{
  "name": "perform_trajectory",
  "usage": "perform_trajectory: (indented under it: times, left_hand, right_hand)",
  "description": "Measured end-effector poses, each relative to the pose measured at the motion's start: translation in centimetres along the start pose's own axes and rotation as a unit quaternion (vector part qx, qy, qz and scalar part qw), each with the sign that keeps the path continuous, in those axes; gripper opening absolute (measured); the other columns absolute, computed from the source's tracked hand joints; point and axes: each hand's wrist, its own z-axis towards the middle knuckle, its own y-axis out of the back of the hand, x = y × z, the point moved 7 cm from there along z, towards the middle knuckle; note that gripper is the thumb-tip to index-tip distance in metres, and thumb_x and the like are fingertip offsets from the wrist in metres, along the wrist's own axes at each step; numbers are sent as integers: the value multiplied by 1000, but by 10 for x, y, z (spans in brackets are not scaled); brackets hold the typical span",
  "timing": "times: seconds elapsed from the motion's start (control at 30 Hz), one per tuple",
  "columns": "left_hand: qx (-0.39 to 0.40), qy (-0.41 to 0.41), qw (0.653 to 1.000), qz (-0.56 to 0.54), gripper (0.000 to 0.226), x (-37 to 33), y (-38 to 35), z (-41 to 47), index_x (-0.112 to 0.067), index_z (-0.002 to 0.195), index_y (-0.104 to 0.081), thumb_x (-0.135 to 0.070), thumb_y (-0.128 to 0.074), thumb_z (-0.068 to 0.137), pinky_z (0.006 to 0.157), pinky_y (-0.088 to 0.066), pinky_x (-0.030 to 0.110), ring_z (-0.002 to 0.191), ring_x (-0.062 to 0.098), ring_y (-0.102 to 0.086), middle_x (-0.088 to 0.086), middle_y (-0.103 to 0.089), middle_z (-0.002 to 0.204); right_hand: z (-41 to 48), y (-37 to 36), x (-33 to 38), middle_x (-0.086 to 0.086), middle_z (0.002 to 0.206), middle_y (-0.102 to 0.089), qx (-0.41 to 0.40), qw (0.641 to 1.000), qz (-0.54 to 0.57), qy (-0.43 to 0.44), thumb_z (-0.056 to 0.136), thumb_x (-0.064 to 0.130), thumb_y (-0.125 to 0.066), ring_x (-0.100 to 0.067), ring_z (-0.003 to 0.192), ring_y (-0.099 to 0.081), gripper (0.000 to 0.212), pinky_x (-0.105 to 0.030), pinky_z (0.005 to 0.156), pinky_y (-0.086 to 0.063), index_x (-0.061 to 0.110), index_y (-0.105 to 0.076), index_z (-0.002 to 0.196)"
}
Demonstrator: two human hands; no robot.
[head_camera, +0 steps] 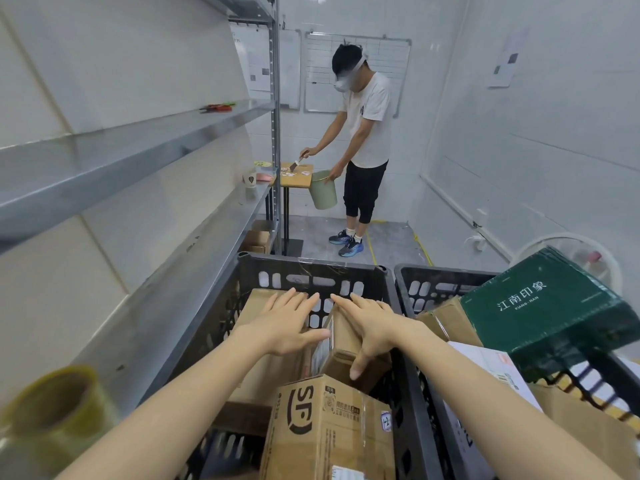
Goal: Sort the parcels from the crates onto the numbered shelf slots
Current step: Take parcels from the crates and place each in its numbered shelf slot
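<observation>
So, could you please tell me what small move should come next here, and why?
Probably curl both hands round the small brown box and lift it straight up: the left hand and right hand lie over it with fingers straight, no grip yet, and it stands tilted among other parcels in the black crate.

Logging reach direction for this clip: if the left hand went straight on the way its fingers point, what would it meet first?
Probably the far perforated wall of the black crate, just beyond the left hand. Below the hand lies a flat cardboard parcel; whether the hand touches that is unclear.
</observation>
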Motion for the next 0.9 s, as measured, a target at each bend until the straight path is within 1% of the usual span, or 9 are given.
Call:
perform_trajectory:
  times: [0.07, 0.17, 0.27, 0.33, 0.53, 0.63, 0.73, 0.8, 0.9]
  left_hand:
    - [-2, 4, 1000, 1, 80, 1, 2, -3, -28, 156, 2, -68, -28, 94, 119, 6, 41, 150, 19, 9, -1, 1, 164]
    - [-2, 7, 1000, 0, 80, 4, 3, -7, -28, 156, 3, -68, -28, 94, 119, 5, 41, 150, 19, 9, -2, 1, 164]
    - [-9, 17, 1000, -8, 80, 12, 6, -10, -28, 156, 3, -69, -26, 93, 119, 3, 43, 150, 20, 7, -1, -1, 164]
    - [-20, 25, 999, -5, 79, 16, 15, -13, -27, 156, 3, -67, -26, 94, 120, 2, 44, 150, 21, 6, 2, -2, 164]
    - [-75, 64, 995, -1, 76, 30, 63, -20, -25, 156, 5, -64, -22, 96, 121, 1, 45, 150, 22, 3, 4, -5, 164]
    - [-110, 85, 990, -4, 73, 42, 81, -23, -26, 155, 9, -60, -21, 98, 120, 1, 45, 150, 22, 1, 4, -9, 163]
    - [-137, 109, 985, -9, 72, 50, 87, -27, -27, 155, 10, -60, -23, 99, 119, 3, 47, 150, 24, -1, 3, -12, 163]
    - [-139, 124, 983, -8, 73, 53, 84, -32, -28, 155, 11, -60, -23, 99, 119, 3, 48, 150, 25, -1, 3, -11, 163]
    - [-124, 134, 983, -18, 71, 57, 72, -44, -25, 155, 11, -55, -25, 101, 119, -6, 50, 150, 28, -4, 4, -6, 163]
  right_hand:
    - [4, 0, 5, -4, 162, -5, -1, 1000, 8, 4, 59, 49, -89, -35, 148, -3, 137, -53, 120, -5, 37, 10, 153]
    - [7, 0, 11, -3, 157, -17, -13, 1000, 18, 7, 55, 47, -91, -34, 144, -14, 138, -54, 117, -19, 40, 6, 153]
    - [2, 11, 13, -5, 153, -20, -34, 999, 33, 11, 54, 46, -92, -33, 141, -21, 139, -52, 114, -28, 41, 6, 152]
    - [-4, 28, 14, -7, 152, -19, -71, 997, 38, 17, 55, 46, -91, -32, 140, -20, 137, -51, 114, -28, 40, 5, 153]
    - [-33, 90, 28, -6, 147, -22, -236, 971, 2, 40, 52, 57, -87, -30, 136, -22, 137, -47, 111, -26, 40, 5, 152]
    - [-44, 109, 30, -6, 144, -22, -294, 953, 55, 41, 50, 58, -87, -28, 133, -23, 138, -47, 110, -27, 40, 4, 152]
    - [-44, 102, 39, -6, 145, -20, -329, 938, 107, 35, 51, 61, -87, -28, 133, -22, 135, -48, 110, -29, 40, 1, 152]
    - [-38, 84, 48, -7, 146, -18, -329, 934, 136, 26, 51, 63, -85, -29, 135, -21, 134, -50, 111, -30, 39, 0, 152]
    - [-29, 54, 55, -6, 144, -16, -322, 928, 190, -4, 49, 67, -84, -30, 136, -20, 134, -51, 113, -28, 38, -2, 151]
